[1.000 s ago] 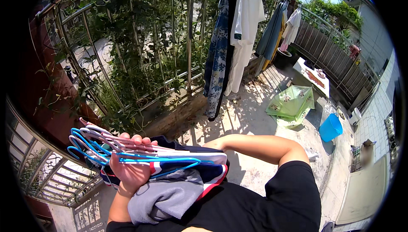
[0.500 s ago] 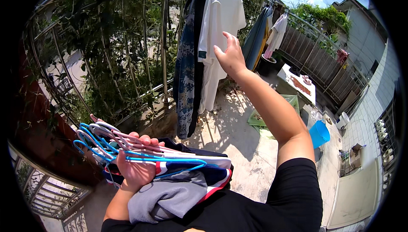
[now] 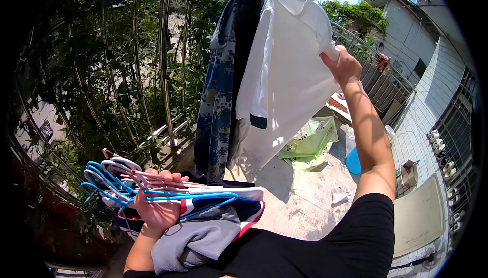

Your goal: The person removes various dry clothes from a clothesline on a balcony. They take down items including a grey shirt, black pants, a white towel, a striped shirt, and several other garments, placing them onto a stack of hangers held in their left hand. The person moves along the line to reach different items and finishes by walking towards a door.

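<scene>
My left hand (image 3: 158, 213) is closed around a bundle of blue, pink and white clothes hangers (image 3: 114, 184). Dark clothes with red and white trim (image 3: 251, 212) hang from them, and a grey cloth (image 3: 195, 240) drapes over my left forearm. Up and to the right, my right hand (image 3: 347, 69) pinches the edge of a white long-sleeved shirt (image 3: 295, 64) and stretches it out sideways. The shirt's neck is pulled wide near a hanger at the top; one sleeve with a dark green cuff hangs down. Just left of it hangs a blue camouflage garment (image 3: 216, 95) beside a black one.
A metal railing (image 3: 164, 59) covered in leafy vines runs along the left. An open green umbrella (image 3: 312, 143) lies on the concrete floor, with a blue bucket (image 3: 353, 161) to its right. Shoes (image 3: 447, 167) line a rack by the white tiled wall at far right.
My right hand has gone from reaching with fingers apart to gripping the white shirt, and has pulled its edge to the right. My left hand still holds the hanger bundle. The view has shifted closer.
</scene>
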`<move>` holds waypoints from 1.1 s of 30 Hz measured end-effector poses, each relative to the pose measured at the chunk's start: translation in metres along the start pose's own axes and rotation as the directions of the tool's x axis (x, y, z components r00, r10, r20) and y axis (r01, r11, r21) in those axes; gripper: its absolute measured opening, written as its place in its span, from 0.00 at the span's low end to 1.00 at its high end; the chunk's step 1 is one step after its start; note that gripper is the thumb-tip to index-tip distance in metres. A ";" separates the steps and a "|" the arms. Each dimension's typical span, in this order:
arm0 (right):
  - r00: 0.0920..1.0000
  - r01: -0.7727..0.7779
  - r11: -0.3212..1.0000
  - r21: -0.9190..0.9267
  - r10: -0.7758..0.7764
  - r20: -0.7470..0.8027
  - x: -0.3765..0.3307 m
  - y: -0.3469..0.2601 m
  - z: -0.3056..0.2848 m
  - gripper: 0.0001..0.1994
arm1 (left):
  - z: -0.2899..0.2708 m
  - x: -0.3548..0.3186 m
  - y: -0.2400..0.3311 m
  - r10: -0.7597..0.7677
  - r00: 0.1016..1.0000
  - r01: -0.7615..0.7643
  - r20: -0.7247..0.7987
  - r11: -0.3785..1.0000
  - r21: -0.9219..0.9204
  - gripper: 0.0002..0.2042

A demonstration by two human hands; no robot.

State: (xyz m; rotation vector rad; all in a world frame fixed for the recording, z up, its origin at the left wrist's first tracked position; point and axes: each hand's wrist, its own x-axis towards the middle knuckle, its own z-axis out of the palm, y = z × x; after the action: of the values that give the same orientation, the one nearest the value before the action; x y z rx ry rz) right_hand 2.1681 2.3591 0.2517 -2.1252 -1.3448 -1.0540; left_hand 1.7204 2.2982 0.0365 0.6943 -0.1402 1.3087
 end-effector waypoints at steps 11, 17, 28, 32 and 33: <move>0.764 -0.617 0.787 -0.018 0.592 -0.256 -0.044 0.207 -0.078 0.24 | -0.034 0.069 -0.036 -0.244 0.957 0.267 0.155 0.952 -0.147 0.21; 0.540 -0.842 0.479 -0.248 0.753 -0.377 -0.080 0.335 -0.196 0.25 | -0.013 0.072 -0.054 -0.246 0.954 0.278 0.173 0.942 -0.190 0.21; 0.156 -0.946 0.320 -0.062 0.276 -0.949 -0.148 0.340 -0.304 0.20 | -0.011 0.071 -0.062 -0.249 0.932 0.324 0.262 0.897 -0.302 0.20; 0.409 -0.086 0.765 -0.639 -0.557 -0.723 -0.110 0.132 -0.241 0.22 | -0.008 0.071 -0.074 -0.290 0.913 0.374 0.286 0.874 -0.309 0.20; 0.475 0.165 0.840 -0.517 -0.527 -0.705 -0.093 0.091 -0.202 0.22 | -0.012 0.068 -0.071 -0.286 0.930 0.343 0.232 0.901 -0.266 0.20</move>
State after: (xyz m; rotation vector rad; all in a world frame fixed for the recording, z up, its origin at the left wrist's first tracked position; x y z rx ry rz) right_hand 2.1492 2.1268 0.3111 -1.1368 -1.1115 -2.2969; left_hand 1.8017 2.3554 0.0315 0.5487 -0.3595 0.8827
